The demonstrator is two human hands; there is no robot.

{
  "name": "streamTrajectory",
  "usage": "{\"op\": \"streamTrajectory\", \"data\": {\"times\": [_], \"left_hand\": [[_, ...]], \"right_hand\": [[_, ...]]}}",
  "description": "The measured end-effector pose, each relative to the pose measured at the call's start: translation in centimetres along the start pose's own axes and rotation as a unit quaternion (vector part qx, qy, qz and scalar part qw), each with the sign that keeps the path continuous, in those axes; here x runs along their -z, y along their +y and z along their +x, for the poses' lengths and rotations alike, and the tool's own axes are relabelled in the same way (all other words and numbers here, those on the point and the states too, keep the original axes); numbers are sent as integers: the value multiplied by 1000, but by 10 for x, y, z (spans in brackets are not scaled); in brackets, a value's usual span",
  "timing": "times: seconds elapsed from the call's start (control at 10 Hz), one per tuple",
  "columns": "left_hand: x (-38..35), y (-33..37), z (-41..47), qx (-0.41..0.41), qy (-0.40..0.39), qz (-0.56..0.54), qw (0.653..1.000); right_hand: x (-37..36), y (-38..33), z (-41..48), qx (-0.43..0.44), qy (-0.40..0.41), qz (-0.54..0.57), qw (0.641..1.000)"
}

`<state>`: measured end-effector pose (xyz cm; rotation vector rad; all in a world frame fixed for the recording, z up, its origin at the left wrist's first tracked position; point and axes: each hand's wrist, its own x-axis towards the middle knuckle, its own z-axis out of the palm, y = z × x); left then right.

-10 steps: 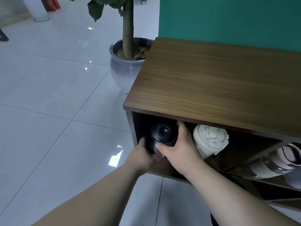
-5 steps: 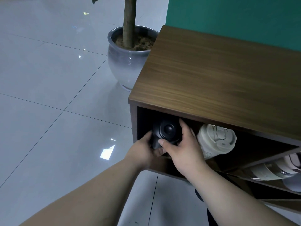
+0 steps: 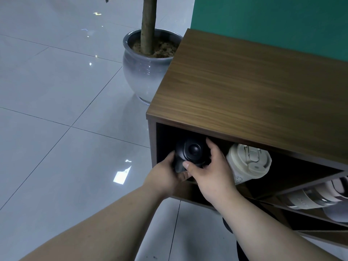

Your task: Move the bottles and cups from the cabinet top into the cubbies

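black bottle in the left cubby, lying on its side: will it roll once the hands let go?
Probably apt to roll: the black bottle looks round and lies on its side. Both the left hand and right hand steady it, which hints at that. Its smooth dark shell may be slippery; weight can't be judged.

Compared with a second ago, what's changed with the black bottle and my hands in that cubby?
Very little. Both hands stay on the black bottle in the leftmost cubby: the left hand at its lower left, the right hand around its right side. The right thumb has shifted slightly across the bottle's front. The cream cup beside it and the cabinet top are unchanged; mostly the camera moved.
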<state>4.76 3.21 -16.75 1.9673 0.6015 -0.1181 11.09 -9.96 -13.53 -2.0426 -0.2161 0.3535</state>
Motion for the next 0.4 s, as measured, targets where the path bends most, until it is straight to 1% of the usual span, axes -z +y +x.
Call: {"op": "streamTrajectory", "data": {"times": [0.3, 0.4], "left_hand": [[1, 2, -4, 0, 15, -5, 1000], [0, 7, -5, 29, 21, -6, 999]], "right_hand": [[1, 3, 1, 12, -11, 21, 1000], [3, -3, -6, 35, -11, 25, 999]]}}
